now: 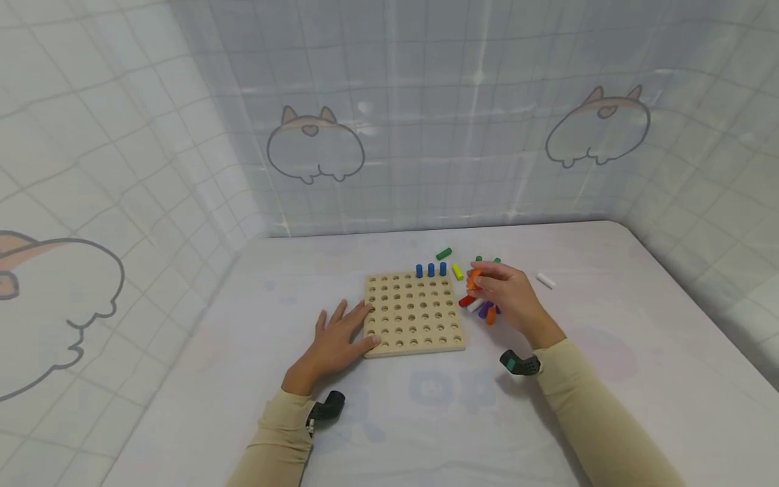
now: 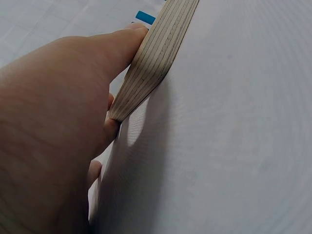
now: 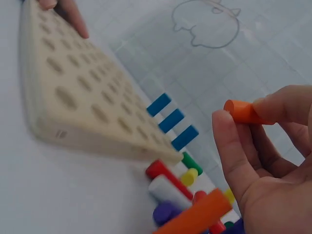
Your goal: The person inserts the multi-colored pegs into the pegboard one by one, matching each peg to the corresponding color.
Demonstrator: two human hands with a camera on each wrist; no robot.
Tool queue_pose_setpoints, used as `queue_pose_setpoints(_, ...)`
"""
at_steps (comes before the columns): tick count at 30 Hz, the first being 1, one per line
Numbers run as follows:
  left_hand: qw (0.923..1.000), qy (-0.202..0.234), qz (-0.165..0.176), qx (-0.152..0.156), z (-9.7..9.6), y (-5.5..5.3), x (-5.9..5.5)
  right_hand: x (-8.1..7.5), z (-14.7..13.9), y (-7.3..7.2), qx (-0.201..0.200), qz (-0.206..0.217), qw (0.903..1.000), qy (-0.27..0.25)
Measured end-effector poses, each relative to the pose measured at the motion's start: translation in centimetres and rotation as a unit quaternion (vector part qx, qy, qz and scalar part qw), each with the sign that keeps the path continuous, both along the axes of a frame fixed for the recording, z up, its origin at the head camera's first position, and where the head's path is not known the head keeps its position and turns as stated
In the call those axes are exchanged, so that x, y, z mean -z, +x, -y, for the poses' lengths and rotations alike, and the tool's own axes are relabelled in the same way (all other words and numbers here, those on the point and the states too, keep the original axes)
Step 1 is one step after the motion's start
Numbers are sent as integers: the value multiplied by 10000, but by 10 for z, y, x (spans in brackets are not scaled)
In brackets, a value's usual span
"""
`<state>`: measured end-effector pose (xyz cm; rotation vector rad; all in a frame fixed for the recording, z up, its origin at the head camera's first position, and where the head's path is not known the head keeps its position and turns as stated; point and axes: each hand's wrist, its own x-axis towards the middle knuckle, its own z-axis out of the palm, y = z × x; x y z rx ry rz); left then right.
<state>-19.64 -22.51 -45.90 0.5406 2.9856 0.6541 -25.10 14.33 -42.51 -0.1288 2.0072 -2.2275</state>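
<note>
A wooden pegboard (image 1: 414,351) with rows of round holes lies on the table. Three blue pegs (image 1: 431,270) stand upright in the right end of its far row. My left hand (image 1: 336,343) rests at the board's left side, fingers spread, with the thumb on its near left corner; the left wrist view shows the thumb over the board's layered edge (image 2: 155,53). Above the loose pegs to the right of the board, my right hand (image 1: 510,299) pinches an orange peg (image 3: 246,111) between thumb and fingers, seen closely in the right wrist view.
Beside the board's right edge lie loose pegs, among them red (image 3: 165,175), white (image 3: 168,191), purple (image 3: 167,213) and another orange peg (image 1: 490,316). A green peg (image 1: 444,253) and a yellow peg (image 1: 458,272) lie farther back. One white peg (image 1: 546,280) lies apart at the right.
</note>
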Motion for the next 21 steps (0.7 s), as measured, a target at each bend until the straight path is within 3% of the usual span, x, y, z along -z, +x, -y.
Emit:
queue_pose_setpoints(8,10000,-18,17,-1,-2,3,-3,-9,12,-8,80,142,9992,-363)
queue_pose_setpoints(21,9999,-67,77,-39,-4,7,-11,-5,26,-24,153,-60,9998,91)
